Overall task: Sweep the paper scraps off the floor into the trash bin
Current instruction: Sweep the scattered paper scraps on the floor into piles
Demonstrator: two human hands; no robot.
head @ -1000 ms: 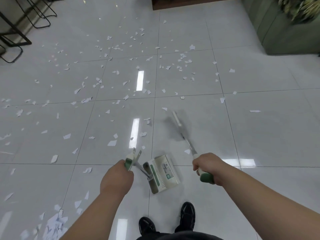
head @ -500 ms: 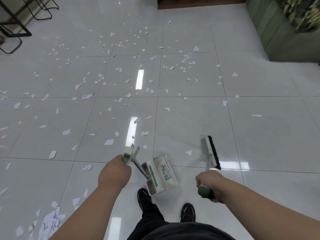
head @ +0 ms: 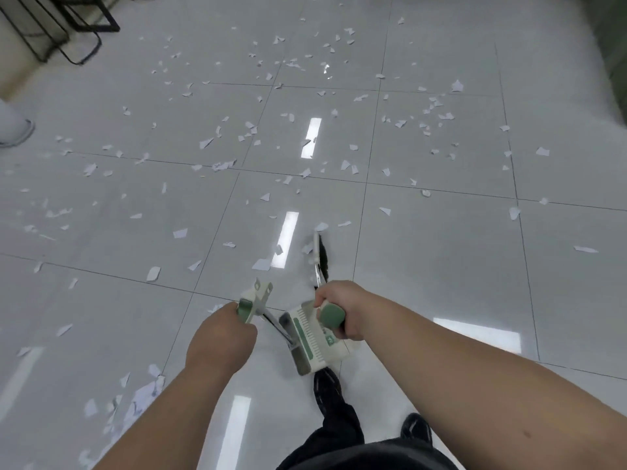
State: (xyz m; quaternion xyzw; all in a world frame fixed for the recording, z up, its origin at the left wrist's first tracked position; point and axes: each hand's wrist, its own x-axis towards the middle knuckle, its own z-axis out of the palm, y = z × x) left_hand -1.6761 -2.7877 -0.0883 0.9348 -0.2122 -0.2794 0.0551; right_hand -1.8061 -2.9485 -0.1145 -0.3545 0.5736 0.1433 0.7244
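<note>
Several white paper scraps (head: 224, 166) lie scattered over the glossy grey tile floor, with a denser heap (head: 142, 398) at the lower left. My left hand (head: 220, 337) grips the green handle of a white and green dustpan (head: 314, 337) that rests on the floor by my feet. My right hand (head: 342, 308) grips the green handle of a broom; its black bristle head (head: 320, 257) is on the floor just beyond the dustpan, among a few scraps. No trash bin is in view.
Black metal chair legs (head: 71, 32) stand at the far left. A white rounded object (head: 13, 127) sits at the left edge. A dark green planter (head: 610, 45) is at the far right. My black shoes (head: 325, 385) stand behind the dustpan.
My right hand has swung the broom left, from the right of the dustpan to just beyond it. The view has turned left and I have stepped forward.
</note>
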